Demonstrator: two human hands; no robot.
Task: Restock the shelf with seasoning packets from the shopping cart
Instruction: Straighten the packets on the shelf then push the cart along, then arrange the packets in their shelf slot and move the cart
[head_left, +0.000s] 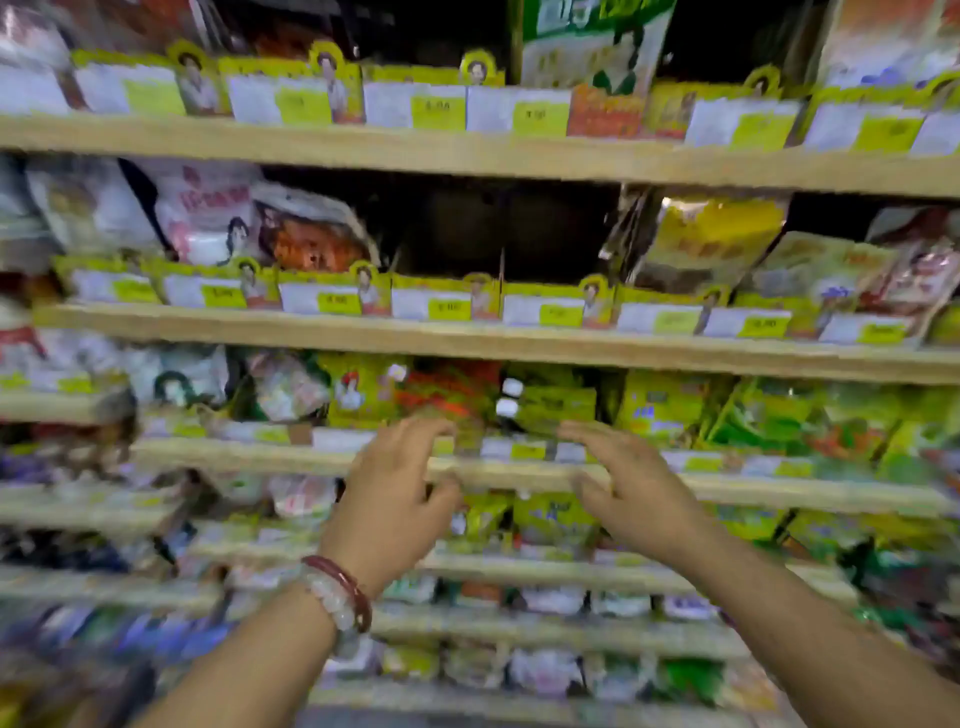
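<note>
Wooden shelves stacked with seasoning packets fill the view, which is blurred by motion. My left hand, with bracelets at the wrist, and my right hand are both raised in front of the third shelf, fingers spread and loosely bent, holding nothing. Between and just behind them stand a red and green packet and yellow-green packets. The second shelf has two dark empty slots behind their price tags. The shopping cart is out of view.
Yellow price tags line each shelf edge. Yellow packets lean to the right of the empty slots, white and orange packets to the left. Lower shelves hold several more small packets.
</note>
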